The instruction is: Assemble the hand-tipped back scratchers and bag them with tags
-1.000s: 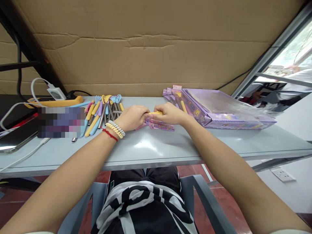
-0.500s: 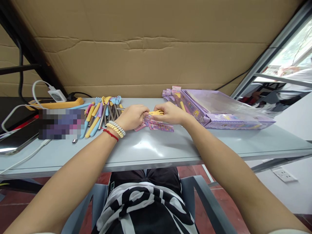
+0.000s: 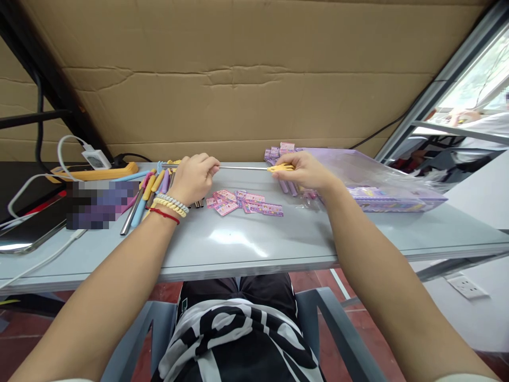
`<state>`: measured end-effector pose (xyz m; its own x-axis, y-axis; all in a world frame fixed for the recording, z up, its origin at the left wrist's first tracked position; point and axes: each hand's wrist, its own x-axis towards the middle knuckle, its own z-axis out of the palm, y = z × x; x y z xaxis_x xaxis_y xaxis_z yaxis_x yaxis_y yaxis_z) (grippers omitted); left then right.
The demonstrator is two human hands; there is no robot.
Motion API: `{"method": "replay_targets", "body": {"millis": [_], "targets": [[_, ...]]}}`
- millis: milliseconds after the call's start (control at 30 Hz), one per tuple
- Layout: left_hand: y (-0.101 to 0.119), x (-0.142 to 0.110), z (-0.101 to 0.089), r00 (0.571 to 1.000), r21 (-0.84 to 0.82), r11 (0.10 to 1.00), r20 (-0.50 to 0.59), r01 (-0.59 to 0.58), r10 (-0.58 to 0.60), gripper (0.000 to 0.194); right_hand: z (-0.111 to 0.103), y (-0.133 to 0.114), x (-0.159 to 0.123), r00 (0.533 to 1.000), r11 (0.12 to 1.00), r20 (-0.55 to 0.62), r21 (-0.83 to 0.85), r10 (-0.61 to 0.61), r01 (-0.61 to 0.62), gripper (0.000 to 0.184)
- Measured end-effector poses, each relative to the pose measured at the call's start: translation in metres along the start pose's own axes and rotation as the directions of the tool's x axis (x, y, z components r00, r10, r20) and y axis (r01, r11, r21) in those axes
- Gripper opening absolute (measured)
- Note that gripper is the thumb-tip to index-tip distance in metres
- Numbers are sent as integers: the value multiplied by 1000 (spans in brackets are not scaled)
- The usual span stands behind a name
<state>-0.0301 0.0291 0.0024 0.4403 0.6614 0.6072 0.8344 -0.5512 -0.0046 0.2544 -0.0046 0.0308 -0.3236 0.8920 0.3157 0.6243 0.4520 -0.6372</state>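
Note:
A telescopic back scratcher is stretched out between my hands, its thin metal rod (image 3: 243, 168) showing bare. My right hand (image 3: 306, 171) pinches its yellow hand-shaped head (image 3: 282, 168). My left hand (image 3: 195, 180) is closed round the other end, whose handle is mostly hidden by the fingers. Beside and behind my left hand lies a heap of back scratchers (image 3: 149, 185) with yellow, blue, purple and metal parts. Small pink and purple printed cards (image 3: 254, 202) lie on the table below the rod.
A purple box (image 3: 393, 199) with clear plastic stands at the right; several carded pieces (image 3: 274, 154) lean by its left side. Left are a charger (image 3: 95, 158), white cable, yellow case (image 3: 115, 171) and dark phone (image 3: 35, 223). A cardboard sheet (image 3: 238, 106) backs the table (image 3: 238, 254).
My hands have moved apart, left hand leftward and right hand rightward and up. The back scratcher's rod has been drawn out long, and the cards below are uncovered.

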Motion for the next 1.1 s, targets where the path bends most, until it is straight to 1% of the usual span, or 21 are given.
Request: {"method": "replay_targets", "body": {"millis": [100,167,300,367,433,500,600,667,733,800,867,933,1000,1100], "targets": [[-2,2,-1,999,-4,999,-11,49,-49,28,-6,8,1,998,996,-39,76,-47,50,31],[1,3,0,997,-23,997,-5,70,-70,26,-6,9,2,996,990,-81,131,-43,53,30],[7,3,8,997,-83,994,-12,70,-72,24,3,11,7,968,952,-251,296,-4,81,29],[8,1,13,998,-115,992,-29,60,-64,24,10,12,11,952,900,-303,427,46,92,31],[9,0,17,997,-142,988,-43,57,-63,25,15,14,16,937,825,-332,555,105,104,36],[10,0,19,996,-173,983,-49,59,-69,26,19,14,19,925,754,-349,645,150,121,44],[13,0,19,994,-223,973,-65,67,-84,24,21,15,22,922,669,-343,730,181,140,55],[14,0,19,992,-244,967,-79,73,-95,23,22,15,22,926,619,-325,773,193,142,59],[15,0,18,990,-254,964,-96,77,-104,23,23,15,22,937,571,-288,811,200,127,59],[16,0,18,988,-257,963,-107,77,-108,22,25,15,23,953,531,-236,841,192,101,54],[15,0,17,988,-256,963,-108,78,-108,22,27,14,23,969,521,-181,851,170,68,48],[15,0,17,989,-255,964,-103,79,-108,23,28,13,24,978,533,-144,845,151,42,46],[15,0,17,990,-257,963,-99,75,-104,23,27,11,24,981,543,-131,839,146,31,44],[16,1,16,992,-262,963,-85,68,-93,25,24,8,22,977,548,-149,835,153,42,42]]}}
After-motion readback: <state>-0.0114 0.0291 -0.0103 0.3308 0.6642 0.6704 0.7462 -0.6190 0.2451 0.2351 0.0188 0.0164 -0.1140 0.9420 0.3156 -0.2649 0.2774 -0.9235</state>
